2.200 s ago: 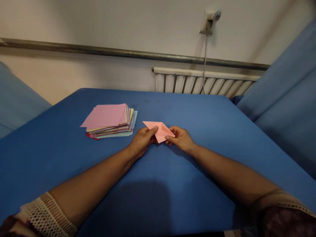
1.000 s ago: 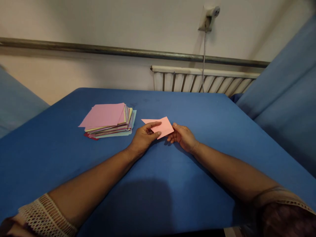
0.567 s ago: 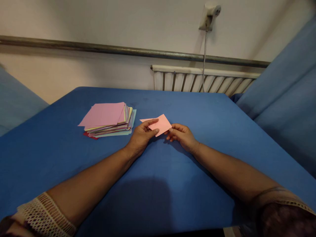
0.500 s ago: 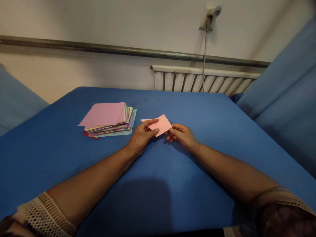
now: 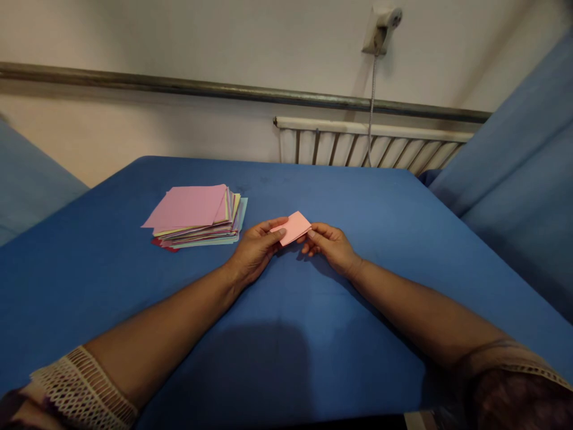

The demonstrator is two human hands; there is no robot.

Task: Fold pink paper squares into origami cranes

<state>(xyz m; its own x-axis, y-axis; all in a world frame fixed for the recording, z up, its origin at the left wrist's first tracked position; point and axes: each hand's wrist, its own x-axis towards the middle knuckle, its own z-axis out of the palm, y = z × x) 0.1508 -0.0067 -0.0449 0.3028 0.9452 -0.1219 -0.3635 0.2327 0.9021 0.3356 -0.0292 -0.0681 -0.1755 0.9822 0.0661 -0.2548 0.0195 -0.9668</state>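
A small folded pink paper (image 5: 293,226) is held just above the blue table (image 5: 367,197), near its middle. My left hand (image 5: 255,249) pinches its left side between thumb and fingers. My right hand (image 5: 329,246) grips its right corner with closed fingertips. The paper tilts up toward the far side. Both forearms stretch across the table from the near edge.
A stack of coloured paper sheets (image 5: 197,216) with a pink sheet on top lies left of my hands. A radiator (image 5: 371,149) and a metal rail (image 5: 224,92) run along the wall behind. Blue cushions rise at the right (image 5: 519,167) and left.
The pink paper has been folded smaller: the flap that stuck out to the left is now tucked in. Both hands stay at the same spot, gripping it.
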